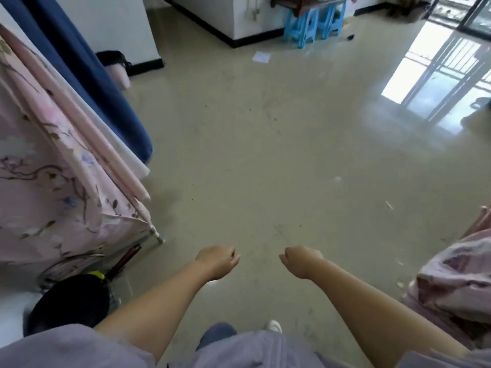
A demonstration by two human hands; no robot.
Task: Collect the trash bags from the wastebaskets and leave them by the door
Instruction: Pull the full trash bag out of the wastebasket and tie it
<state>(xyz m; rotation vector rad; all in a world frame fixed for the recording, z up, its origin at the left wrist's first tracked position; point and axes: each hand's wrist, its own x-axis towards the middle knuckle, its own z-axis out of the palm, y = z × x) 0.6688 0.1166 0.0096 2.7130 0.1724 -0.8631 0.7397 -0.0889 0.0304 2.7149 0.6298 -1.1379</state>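
My left hand and my right hand were held out over the glossy beige floor, both with the fingers curled in and holding nothing. A pink wastebasket stood upright far ahead on the left, beside the blue curtain, with a black trash bag bunched over its top; its shape was blurred, perhaps round. A flowered pink cloth hung at my left.
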